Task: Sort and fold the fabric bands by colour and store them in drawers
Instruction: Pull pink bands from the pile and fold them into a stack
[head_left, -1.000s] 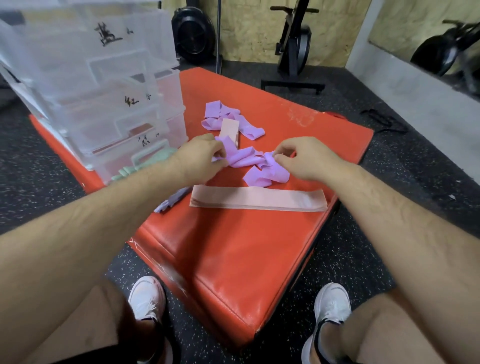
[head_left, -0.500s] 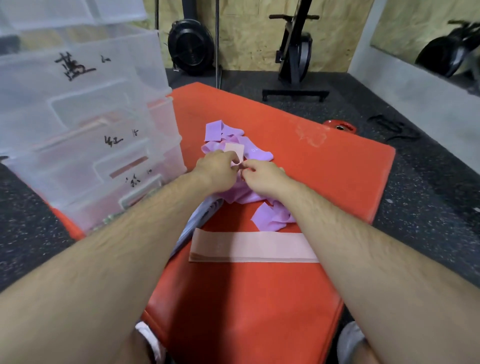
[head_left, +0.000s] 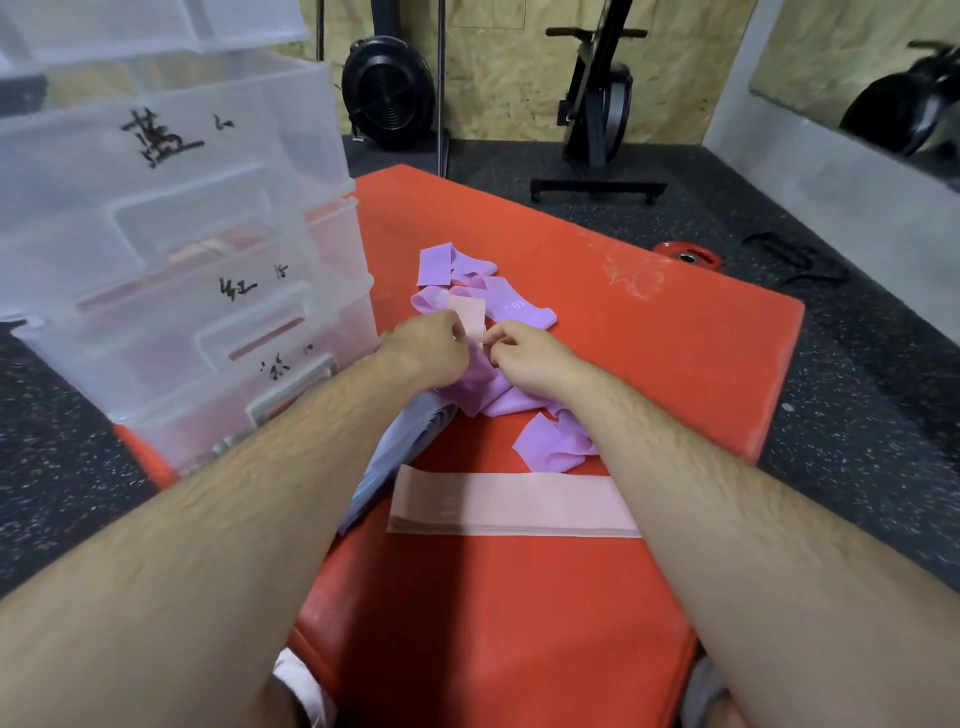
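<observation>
Red mat (head_left: 675, 353); left grip (head_left: 431, 345), right grip (head_left: 524, 356) both pinching small pink band (head_left: 466, 310) between them

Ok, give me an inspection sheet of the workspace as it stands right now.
Surface: orange pad, scuffed near its far edge.
Job's things: purple bands in a loose heap; small pink band on top of them; long pink band lying flat, nearer; grey-blue bands by the left forearm; drawer unit on the pad's left.
Clutter: red weight plate on the floor.
Grippers: left hand and right hand both pinch the small pink band.
Cables: black strap on the floor; cable or not, unclear.
Surroundings: exercise bike, fan wheel.
</observation>
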